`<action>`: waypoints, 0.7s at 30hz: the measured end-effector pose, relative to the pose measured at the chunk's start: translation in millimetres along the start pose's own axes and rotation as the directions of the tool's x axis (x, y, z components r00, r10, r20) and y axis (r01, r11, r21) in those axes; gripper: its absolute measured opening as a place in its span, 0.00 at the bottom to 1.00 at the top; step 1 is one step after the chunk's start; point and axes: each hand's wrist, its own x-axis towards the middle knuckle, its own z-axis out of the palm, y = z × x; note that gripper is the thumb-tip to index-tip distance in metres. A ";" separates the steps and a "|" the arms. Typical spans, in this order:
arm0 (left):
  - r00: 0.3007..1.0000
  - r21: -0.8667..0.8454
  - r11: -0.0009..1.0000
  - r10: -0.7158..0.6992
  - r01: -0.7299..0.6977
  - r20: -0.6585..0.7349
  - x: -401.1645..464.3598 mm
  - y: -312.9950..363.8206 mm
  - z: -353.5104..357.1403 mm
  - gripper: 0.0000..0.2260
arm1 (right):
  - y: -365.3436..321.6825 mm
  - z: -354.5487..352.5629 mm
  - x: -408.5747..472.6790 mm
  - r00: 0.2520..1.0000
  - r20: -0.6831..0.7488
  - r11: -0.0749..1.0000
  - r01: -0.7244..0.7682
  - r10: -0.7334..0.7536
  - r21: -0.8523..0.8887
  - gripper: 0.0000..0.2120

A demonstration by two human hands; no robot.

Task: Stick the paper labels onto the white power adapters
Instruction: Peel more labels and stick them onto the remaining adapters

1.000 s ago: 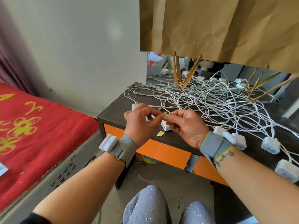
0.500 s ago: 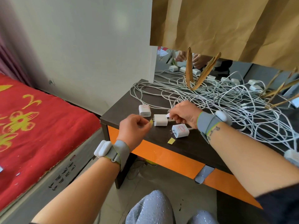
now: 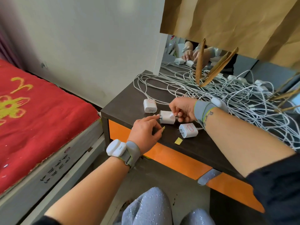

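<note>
Three white power adapters lie at the near left corner of the dark table (image 3: 123,101). The far adapter (image 3: 150,105) and the near adapter (image 3: 189,130) each show a red-outlined label on top. My right hand (image 3: 181,109) grips the middle adapter (image 3: 167,118) at its cable end, thumb and forefinger on a white paper label (image 3: 171,114) on its top. My left hand (image 3: 145,131) touches that adapter's plug end with its forefinger and pinches a small yellow paper scrap (image 3: 163,127). Another yellow scrap (image 3: 178,141) lies on the table in front.
A tangle of white cables (image 3: 227,95) with more adapters covers the table's back and right. A brown paper bag (image 3: 227,21) hangs above, its handles (image 3: 201,65) dangling over the cables. A red-covered bed (image 3: 40,111) is at left; the orange drawer front (image 3: 175,156) faces my knees.
My right hand has come down onto the middle adapter, with a white label now on its top. My left hand has moved up, and its forefinger now touches the plug end.
</note>
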 end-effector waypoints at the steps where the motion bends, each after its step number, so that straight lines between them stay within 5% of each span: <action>1: 1.000 -0.002 1.000 0.005 -0.005 -0.001 -0.2 0.2 0.0 0.04 | -1.1 0.1 0.1 1.000 -0.003 1.000 -0.012 0.012 -0.003 0.04; 21: 0.998 -0.016 1.000 0.016 -0.015 0.061 2.3 1.1 6.9 0.04 | 1.7 -6.8 -4.6 0.987 -0.151 0.996 -0.047 0.059 0.080 0.04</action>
